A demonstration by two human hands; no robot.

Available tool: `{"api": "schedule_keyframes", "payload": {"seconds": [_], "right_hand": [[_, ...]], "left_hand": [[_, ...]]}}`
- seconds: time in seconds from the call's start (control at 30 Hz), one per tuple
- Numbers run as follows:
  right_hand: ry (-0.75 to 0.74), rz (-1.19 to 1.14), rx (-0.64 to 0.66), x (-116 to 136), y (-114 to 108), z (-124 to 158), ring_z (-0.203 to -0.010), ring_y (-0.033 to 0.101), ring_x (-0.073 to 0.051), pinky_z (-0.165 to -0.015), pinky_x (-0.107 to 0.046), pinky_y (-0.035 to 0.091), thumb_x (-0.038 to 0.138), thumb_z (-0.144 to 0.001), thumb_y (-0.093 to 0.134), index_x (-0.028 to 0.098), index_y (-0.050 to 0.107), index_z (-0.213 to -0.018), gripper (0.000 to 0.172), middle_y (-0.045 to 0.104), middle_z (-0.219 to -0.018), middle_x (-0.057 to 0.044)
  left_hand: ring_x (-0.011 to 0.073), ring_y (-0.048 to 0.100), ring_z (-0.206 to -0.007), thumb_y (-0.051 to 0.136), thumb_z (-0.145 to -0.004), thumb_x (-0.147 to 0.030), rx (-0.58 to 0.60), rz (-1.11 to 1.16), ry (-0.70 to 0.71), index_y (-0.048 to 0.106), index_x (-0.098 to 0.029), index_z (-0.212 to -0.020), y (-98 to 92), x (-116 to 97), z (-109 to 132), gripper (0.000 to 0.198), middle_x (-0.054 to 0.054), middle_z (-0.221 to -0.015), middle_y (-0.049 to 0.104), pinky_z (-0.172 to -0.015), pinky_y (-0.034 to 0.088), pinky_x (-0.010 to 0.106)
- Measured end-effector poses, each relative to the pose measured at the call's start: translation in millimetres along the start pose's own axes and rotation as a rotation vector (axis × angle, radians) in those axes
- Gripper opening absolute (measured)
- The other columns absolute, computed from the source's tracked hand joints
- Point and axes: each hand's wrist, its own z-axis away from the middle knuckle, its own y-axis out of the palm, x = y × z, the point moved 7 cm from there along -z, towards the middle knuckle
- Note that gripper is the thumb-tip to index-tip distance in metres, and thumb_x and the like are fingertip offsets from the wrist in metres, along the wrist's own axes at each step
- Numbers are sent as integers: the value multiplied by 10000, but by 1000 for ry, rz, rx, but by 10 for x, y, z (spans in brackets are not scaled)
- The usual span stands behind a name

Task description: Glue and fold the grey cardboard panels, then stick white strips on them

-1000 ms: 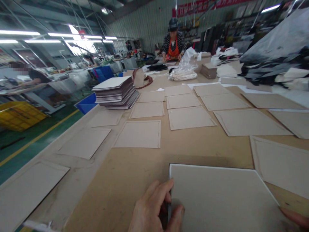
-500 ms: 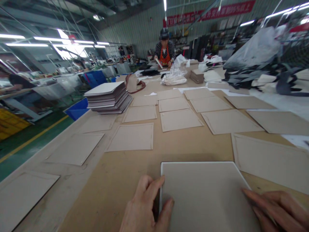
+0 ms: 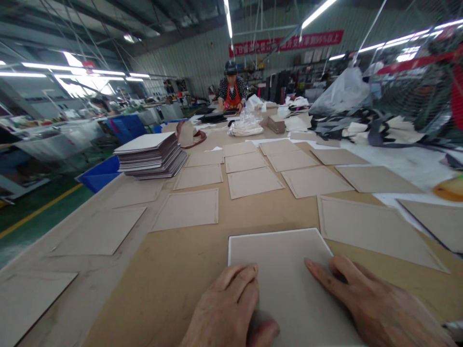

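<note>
A beige rectangular board [image 3: 280, 279] with a pale edge lies before me on the brown table covering. My left hand [image 3: 231, 303] is at its left edge, fingers bent together and thumb over the surface, gripping that side. My right hand [image 3: 365, 294] holds the right side, with one digit stretched over the top and the rest bent around the edge. What lies under the board, and the fingertips on its far side, are hidden. Beige sheets with faint border marks lie around it, the nearest sheet [image 3: 376, 231] to the right and another sheet [image 3: 186, 209] beyond on the left.
A tall stack of boards [image 3: 150, 156] stands at the table's left edge, above a blue bin [image 3: 97, 173]. Clear plastic bags [image 3: 248, 123] and dark fabric scraps [image 3: 343, 125] lie farther back. A person in an orange apron [image 3: 232, 94] works at the far end.
My right hand has moved inward onto the board's top, and my left hand reaches farther over its left edge. The view has turned slightly right. The far person's hands have moved down.
</note>
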Motion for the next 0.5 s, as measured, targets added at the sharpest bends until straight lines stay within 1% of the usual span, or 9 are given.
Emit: {"api": "schedule_keyframes", "payload": {"seconds": [0.03,0.1,0.13,0.2,0.27,0.33,0.4,0.43,0.5], "right_hand": [[28,7,-14,-64,1,38,-648,652,-177,-440,-229,507,50,-735,417,349,530,-1374,714,634,-1047,-49],[106,18,-15,-221,-2,51,-577,625,-174,-416,-256,469,87,-780,384,325,631,-1247,580,634,-999,-61],[166,10,-6,-318,-5,19,-572,616,-175,-437,-275,472,113,-822,358,304,664,-1180,508,629,-977,-65],[284,-88,-8,-511,-11,-117,-652,634,-190,-559,-313,517,206,-918,312,259,673,-1129,421,624,-978,-70],[375,-267,-19,-678,28,-307,-796,652,-210,-730,-339,536,334,-973,318,210,644,-1190,411,636,-1019,-80],[410,-421,26,-788,151,-481,-892,651,-233,-831,-361,522,450,-965,359,162,647,-1200,470,654,-1023,-96],[410,-506,94,-845,305,-565,-955,647,-254,-876,-382,511,521,-947,377,149,678,-1162,525,666,-1038,-111],[403,-523,103,-862,366,-570,-978,645,-262,-888,-392,509,547,-941,381,156,692,-1144,539,668,-1056,-114],[380,-523,51,-880,437,-542,-973,651,-268,-881,-406,517,593,-933,411,191,714,-1105,533,674,-1057,-105]], "left_hand": [[297,637,-1096,771,-740,-417,-1,23,-17,660,-107,-1100,-8,12,10,488,131,-1201,696,-930,584,413],[299,634,-1096,774,-734,-379,-14,72,-42,658,-96,-1067,-8,30,28,452,148,-1176,698,-939,577,429],[299,631,-1098,770,-736,-360,-23,95,-58,655,-94,-1055,1,37,37,431,157,-1168,696,-943,573,437],[299,617,-1112,763,-739,-335,-37,140,-92,647,-101,-1033,27,45,57,394,165,-1172,683,-954,560,453],[298,596,-1140,756,-748,-308,-51,177,-122,636,-112,-1023,43,48,78,359,164,-1200,665,-979,537,468],[295,575,-1165,753,-755,-298,-62,212,-137,625,-123,-1014,44,46,99,337,159,-1222,650,-1001,513,472],[288,561,-1178,768,-743,-293,-77,245,-162,618,-137,-1010,37,57,123,344,143,-1232,644,-1016,495,461],[282,559,-1177,783,-727,-293,-90,259,-175,616,-146,-1002,37,62,136,354,131,-1231,645,-1023,486,451],[268,569,-1152,810,-700,-338,-127,273,-187,614,-158,-982,59,60,158,388,108,-1210,653,-1028,473,427]]}}
